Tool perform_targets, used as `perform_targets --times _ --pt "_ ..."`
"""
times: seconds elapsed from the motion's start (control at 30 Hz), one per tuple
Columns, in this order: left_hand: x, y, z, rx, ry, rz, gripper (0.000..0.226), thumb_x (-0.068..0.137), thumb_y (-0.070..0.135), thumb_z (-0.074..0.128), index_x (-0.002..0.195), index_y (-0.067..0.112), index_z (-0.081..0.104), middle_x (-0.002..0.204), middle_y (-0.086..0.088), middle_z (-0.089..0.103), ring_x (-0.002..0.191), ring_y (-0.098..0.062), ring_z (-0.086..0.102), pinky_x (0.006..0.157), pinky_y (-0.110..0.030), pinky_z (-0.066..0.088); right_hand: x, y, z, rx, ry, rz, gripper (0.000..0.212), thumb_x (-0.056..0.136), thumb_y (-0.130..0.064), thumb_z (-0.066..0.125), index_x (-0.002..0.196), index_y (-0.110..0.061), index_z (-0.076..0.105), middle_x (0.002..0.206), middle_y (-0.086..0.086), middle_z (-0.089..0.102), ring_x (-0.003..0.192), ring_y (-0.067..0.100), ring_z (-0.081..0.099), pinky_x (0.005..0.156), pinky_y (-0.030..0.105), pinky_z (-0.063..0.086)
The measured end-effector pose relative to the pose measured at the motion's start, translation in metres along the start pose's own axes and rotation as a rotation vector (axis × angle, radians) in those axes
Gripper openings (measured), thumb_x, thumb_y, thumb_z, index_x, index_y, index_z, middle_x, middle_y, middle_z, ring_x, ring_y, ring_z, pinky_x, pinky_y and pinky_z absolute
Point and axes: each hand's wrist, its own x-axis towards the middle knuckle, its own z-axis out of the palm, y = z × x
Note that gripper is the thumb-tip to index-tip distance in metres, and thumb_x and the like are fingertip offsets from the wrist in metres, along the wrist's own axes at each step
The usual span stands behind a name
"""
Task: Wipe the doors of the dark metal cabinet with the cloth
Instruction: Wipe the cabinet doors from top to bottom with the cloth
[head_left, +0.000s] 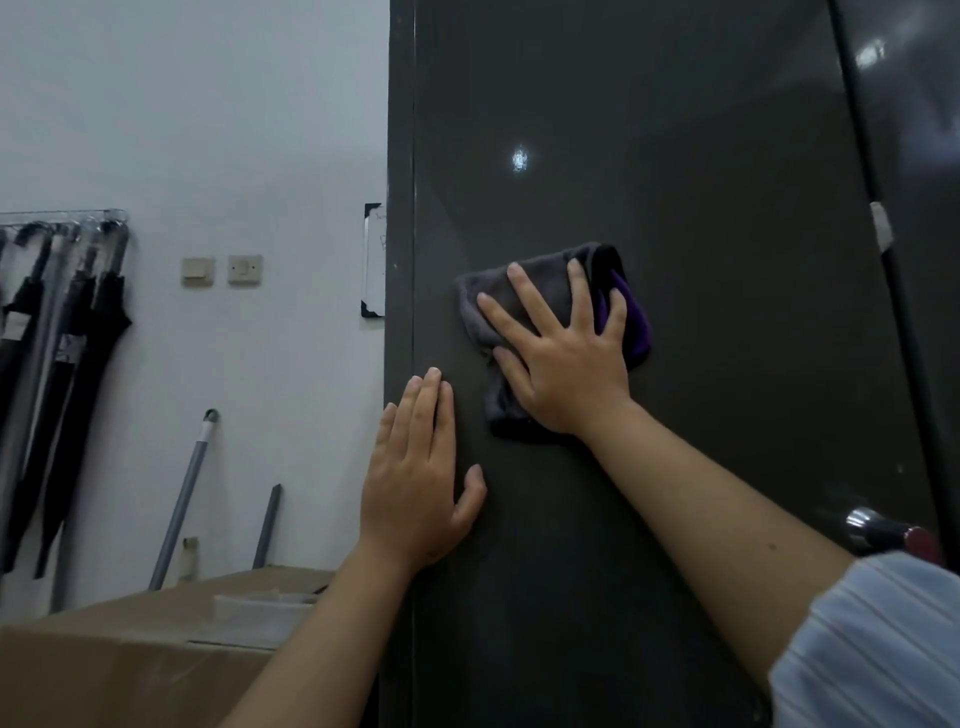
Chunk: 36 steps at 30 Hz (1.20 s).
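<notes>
The dark metal cabinet's left door (701, 208) fills most of the view, glossy and upright. A folded grey cloth (485, 304) with a purple inner layer lies flat against that door. My right hand (563, 358) presses on the cloth with fingers spread, covering its middle. My left hand (421, 478) rests flat on the door near its left edge, below and left of the cloth, fingers together and holding nothing. A dark seam (872, 218) at the right divides this door from the second door (919, 156).
A chrome handle (878, 530) with a red part sticks out at the lower right. Left of the cabinet stand a white wall, cardboard boxes (119, 654), two grey poles (182, 504), hanging dark umbrellas (57, 364) and a small whiteboard (374, 260).
</notes>
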Motion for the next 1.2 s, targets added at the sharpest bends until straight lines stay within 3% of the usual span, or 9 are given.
perform_targets --times 0.2,0.53,0.77,0.9,1.0,1.2 --pt "-0.003 -0.012 0.008 -0.017 0.031 0.047 0.072 0.081 0.039 0.041 0.139 -0.004 0.036 0.147 -0.02 0.031 0.136 -0.033 0.027 0.108 -0.051 0.025 0.069 -0.021 -0.002 0.094 0.0 0.082 0.053 0.098 -0.052 0.021 0.147 -0.045 0.005 0.159 -0.007 -0.007 0.14 0.045 -0.014 0.103 0.071 -0.002" --pt "-0.007 -0.015 0.014 -0.034 0.084 0.062 0.071 0.082 0.039 0.041 0.139 -0.003 0.036 0.147 -0.018 0.032 0.136 -0.032 0.029 0.108 -0.052 0.023 0.098 -0.031 -0.003 0.111 0.031 0.106 0.052 0.098 -0.052 0.019 0.148 -0.043 0.006 0.159 -0.007 -0.006 0.14 0.044 -0.015 0.104 0.07 -0.004" --pt "-0.019 -0.012 0.011 -0.217 0.166 -0.001 0.072 0.083 0.034 0.042 0.14 -0.005 0.022 0.148 -0.021 0.02 0.137 -0.029 0.021 0.107 -0.049 0.026 0.032 -0.044 0.005 0.07 0.04 0.01 0.053 0.096 -0.054 0.023 0.147 -0.043 0.013 0.159 -0.005 0.003 0.142 0.043 -0.003 0.105 0.068 0.002" --pt "-0.024 -0.008 0.006 -0.29 0.172 -0.029 0.072 0.083 0.034 0.039 0.14 -0.004 0.016 0.148 -0.022 0.015 0.137 -0.035 0.021 0.108 -0.052 0.022 -0.024 -0.059 0.008 0.038 0.001 -0.013 0.053 0.094 -0.054 0.025 0.145 -0.04 0.027 0.157 -0.001 0.02 0.14 0.046 0.015 0.102 0.07 0.014" --pt "-0.032 -0.008 0.003 -0.3 0.139 -0.011 0.071 0.082 0.033 0.039 0.14 -0.003 0.019 0.149 -0.021 0.016 0.138 -0.033 0.019 0.11 -0.049 0.02 -0.07 -0.07 0.012 0.035 0.003 -0.021 0.052 0.093 -0.053 0.028 0.143 -0.038 0.035 0.153 0.0 0.029 0.136 0.047 0.026 0.099 0.071 0.021" --pt "-0.061 -0.007 0.008 -0.204 0.041 0.061 0.068 0.083 0.035 0.04 0.137 -0.007 0.036 0.146 -0.024 0.029 0.137 -0.031 0.02 0.108 -0.044 0.023 -0.156 -0.081 0.027 0.068 0.03 -0.096 0.05 0.095 -0.053 0.03 0.142 -0.037 0.038 0.152 0.001 0.031 0.134 0.047 0.029 0.1 0.069 0.024"
